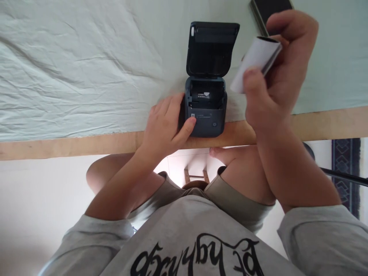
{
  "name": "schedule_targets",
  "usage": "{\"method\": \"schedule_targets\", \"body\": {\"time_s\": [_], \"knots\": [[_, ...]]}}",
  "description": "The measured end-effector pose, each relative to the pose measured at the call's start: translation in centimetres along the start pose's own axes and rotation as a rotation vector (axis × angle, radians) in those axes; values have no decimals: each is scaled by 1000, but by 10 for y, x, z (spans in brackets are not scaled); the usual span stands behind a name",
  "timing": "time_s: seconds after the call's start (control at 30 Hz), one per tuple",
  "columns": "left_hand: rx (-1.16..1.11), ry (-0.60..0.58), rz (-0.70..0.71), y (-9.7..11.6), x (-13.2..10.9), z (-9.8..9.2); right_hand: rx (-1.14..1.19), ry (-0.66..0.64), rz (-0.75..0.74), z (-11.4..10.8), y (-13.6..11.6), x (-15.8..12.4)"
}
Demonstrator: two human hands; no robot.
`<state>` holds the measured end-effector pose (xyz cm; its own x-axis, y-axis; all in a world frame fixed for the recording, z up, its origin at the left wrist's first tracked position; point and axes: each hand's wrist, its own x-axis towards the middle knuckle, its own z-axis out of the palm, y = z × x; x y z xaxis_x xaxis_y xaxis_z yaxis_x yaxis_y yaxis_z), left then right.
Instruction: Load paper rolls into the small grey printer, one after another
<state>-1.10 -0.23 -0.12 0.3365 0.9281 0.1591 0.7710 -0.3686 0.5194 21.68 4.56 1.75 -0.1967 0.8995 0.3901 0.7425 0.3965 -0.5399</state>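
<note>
A small dark grey printer stands at the near edge of the table, its lid flipped up and back so the paper bay shows. My left hand grips the printer's left side, thumb on its front face. My right hand is raised to the right of the printer and holds a white paper roll between thumb and fingers, above the table.
A pale green cloth covers the table, leaving a bare wooden edge nearest me. A dark flat device lies at the top right, partly behind my right hand. My knees and a stool sit below the edge.
</note>
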Motion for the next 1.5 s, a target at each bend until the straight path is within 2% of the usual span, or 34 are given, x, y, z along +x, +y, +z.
{"method": "schedule_targets", "body": {"time_s": [0.1,0.23,0.4,0.5,0.67,0.77,1.0,1.1,1.23,1.5], "knots": [[-2,-11,-7,1,0,-1,60,123,-21,2,-5,6],[3,-13,-15,1,0,-1,14,32,-158,4,-11,15],[-6,-31,-18,2,-1,-2,-44,-59,-78,6,-18,19],[-4,-32,-17,1,-1,-2,49,-8,-86,10,-16,19],[0,-28,-16,1,-1,-1,257,93,-182,18,-9,20],[20,-29,-21,2,-1,-1,300,118,-231,22,-5,21],[17,-26,-13,3,-1,-1,209,88,-227,15,0,22],[15,-23,-13,3,-1,-1,175,-8,-248,11,-1,22],[14,-23,-19,2,-1,-1,143,-110,-188,9,-2,23],[-26,-9,-23,2,0,0,129,-124,-159,7,-2,21]]}}
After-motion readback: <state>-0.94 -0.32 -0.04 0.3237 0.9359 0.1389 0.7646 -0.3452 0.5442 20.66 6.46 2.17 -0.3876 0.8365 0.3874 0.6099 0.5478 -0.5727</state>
